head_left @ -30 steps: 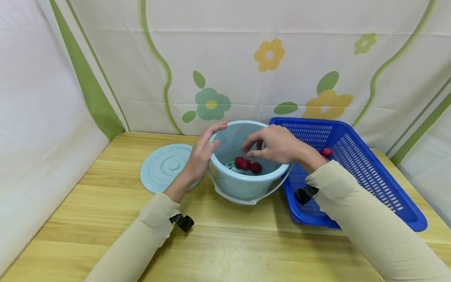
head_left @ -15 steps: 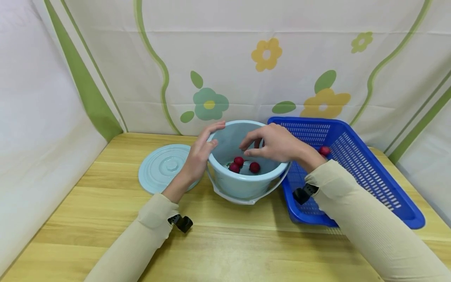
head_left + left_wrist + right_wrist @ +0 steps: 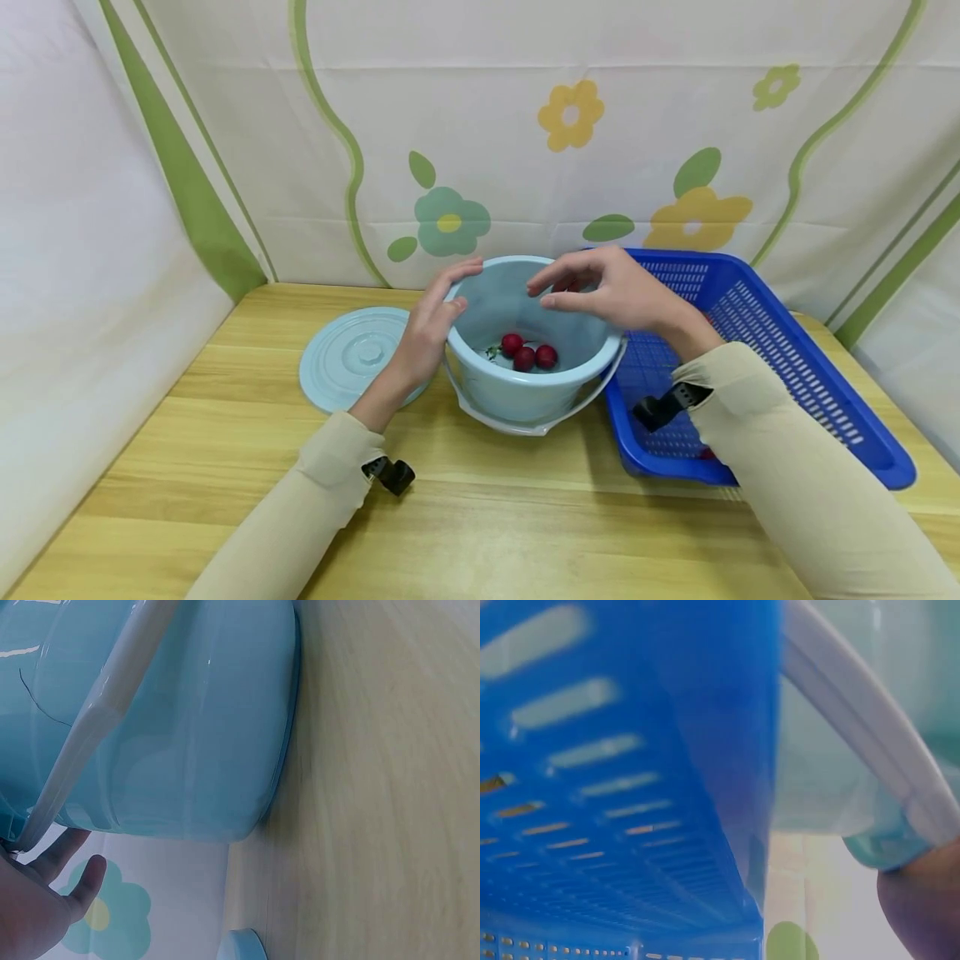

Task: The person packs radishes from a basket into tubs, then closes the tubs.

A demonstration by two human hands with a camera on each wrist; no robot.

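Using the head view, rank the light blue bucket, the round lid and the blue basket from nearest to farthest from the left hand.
1. Light blue bucket: the left hand rests on its left rim.
2. Round lid: flat on the table, just left of the hand and wrist.
3. Blue basket: farthest, right of the bucket, on the other side from this hand.

Light wooden table (image 3: 487, 517) bearing a pale blue bucket (image 3: 525, 392), its round lid (image 3: 348, 354) and a blue basket (image 3: 757, 367).
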